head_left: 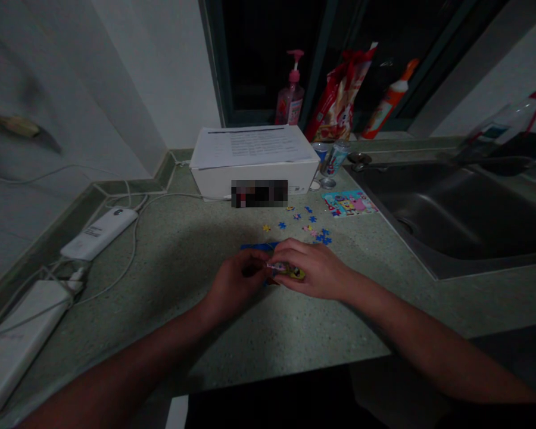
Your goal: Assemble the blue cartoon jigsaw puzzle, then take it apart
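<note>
Over the middle of the counter, my two hands meet around a few colourful jigsaw pieces (295, 272) that appear joined. My right hand (315, 268) grips them from the right, fingers curled over the top. The fingertips of my left hand (239, 277) pinch at their left end; exactly what lies between them is partly hidden. Just behind the hands shows a flat blue strip (256, 246), mostly covered by them. Loose jigsaw pieces are scattered beyond: a yellow one (267, 227), a blue one (282, 225) and a blue cluster (324, 237) among several others.
A white box (254, 155) with a printed sheet stands at the back. Right of it are cans (338, 158) and a colourful picture card (351, 203) beside the steel sink (464, 208). White power banks (100, 232) and cables lie left. A pump bottle (289, 101) stands behind.
</note>
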Motion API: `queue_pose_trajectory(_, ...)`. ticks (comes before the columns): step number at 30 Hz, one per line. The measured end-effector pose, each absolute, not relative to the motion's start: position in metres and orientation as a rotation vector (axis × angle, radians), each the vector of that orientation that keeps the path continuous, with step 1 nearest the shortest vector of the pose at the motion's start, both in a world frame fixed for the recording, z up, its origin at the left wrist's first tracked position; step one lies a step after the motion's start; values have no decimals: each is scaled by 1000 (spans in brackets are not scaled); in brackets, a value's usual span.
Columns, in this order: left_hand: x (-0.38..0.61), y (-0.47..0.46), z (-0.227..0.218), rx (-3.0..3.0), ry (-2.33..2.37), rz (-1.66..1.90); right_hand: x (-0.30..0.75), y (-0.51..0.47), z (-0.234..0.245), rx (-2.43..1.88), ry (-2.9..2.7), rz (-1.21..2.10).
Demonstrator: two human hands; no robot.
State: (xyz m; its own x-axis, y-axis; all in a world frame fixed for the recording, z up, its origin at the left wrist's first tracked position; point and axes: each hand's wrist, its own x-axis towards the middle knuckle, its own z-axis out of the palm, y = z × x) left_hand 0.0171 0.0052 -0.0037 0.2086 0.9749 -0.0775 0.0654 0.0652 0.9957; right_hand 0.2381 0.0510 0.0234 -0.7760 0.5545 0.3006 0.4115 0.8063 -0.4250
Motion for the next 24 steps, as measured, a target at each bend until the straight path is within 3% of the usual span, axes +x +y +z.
queue_pose_trajectory(24, 15, 6, -4, 1423, 1182, 987, 240, 56, 22, -766, -2511, 476)
